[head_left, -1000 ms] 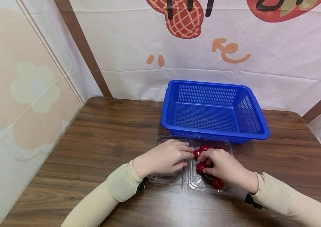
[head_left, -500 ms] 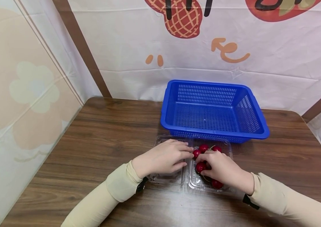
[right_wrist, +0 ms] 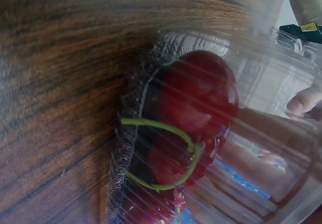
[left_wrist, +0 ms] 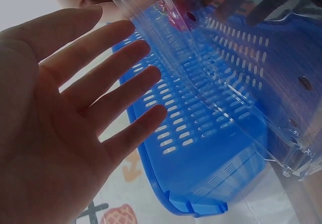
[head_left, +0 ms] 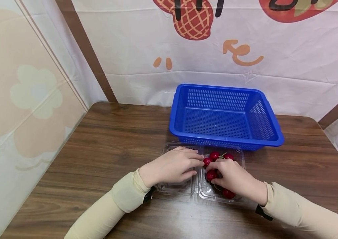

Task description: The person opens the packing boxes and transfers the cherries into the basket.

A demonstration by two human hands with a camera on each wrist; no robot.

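A clear plastic clamshell box [head_left: 178,188] lies opened flat on the table, its two halves side by side. Several red cherries [head_left: 229,193] with green stems [right_wrist: 166,127] sit in the right half. My right hand [head_left: 236,176] reaches down into that half, thumb and fingers curled about a cherry [head_left: 211,175]. The right wrist view looks through the clear wall at cherries, with fingers partly hidden behind them. Over the left half stretches my left hand [head_left: 173,167], fingers extended and tips near the middle fold. In the left wrist view those straight fingers [left_wrist: 143,118] hold nothing.
Directly behind the box stands a blue perforated basket [head_left: 216,136], its near rim close to the box's far edge. The brown wood-grain table [head_left: 112,139] ends against a printed cloth backdrop [head_left: 133,56] at the back and left.
The right hand has shifted slightly left over the cherries since a second ago, and a green stem now shows behind it. The left hand stays put. Little differs from half a second ago.
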